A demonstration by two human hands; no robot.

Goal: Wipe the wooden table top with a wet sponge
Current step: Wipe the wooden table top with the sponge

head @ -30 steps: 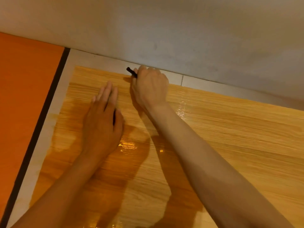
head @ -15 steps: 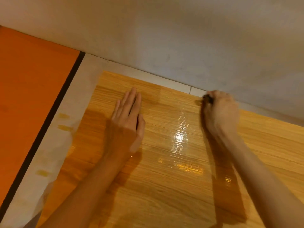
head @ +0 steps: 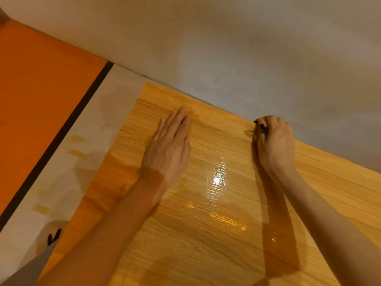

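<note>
Against the grey wall (head: 247, 48), the wooden table top (head: 206, 234) fills the lower right of the head view, with a pale border strip (head: 86, 162) on its left side and an orange surface (head: 37, 100) beyond a dark seam. A glossy wet film with bright reflections covers the middle of the wood, which suggests that this zone is already wiped; the grain toward the far right edge looks duller and is probably still to be covered. The left hand (head: 168, 147) lies flat on the wood, palm down, fingers straight and together, holding nothing and acting as a brace. The right hand (head: 274, 141) is clenched over the sponge (head: 261, 123) at the far edge of the table top, where wood meets wall; only a small dark and yellowish corner of the sponge shows past the knuckles, so its full shape cannot be told. For the step in hand, keep the sponge pressed flat along the wall junction and draw it in straight, overlapping passes with the grain, with even pressure. Avoid squeezing hard enough to leave pools. Move the bracing hand off each wet zone so that no prints remain.
</note>
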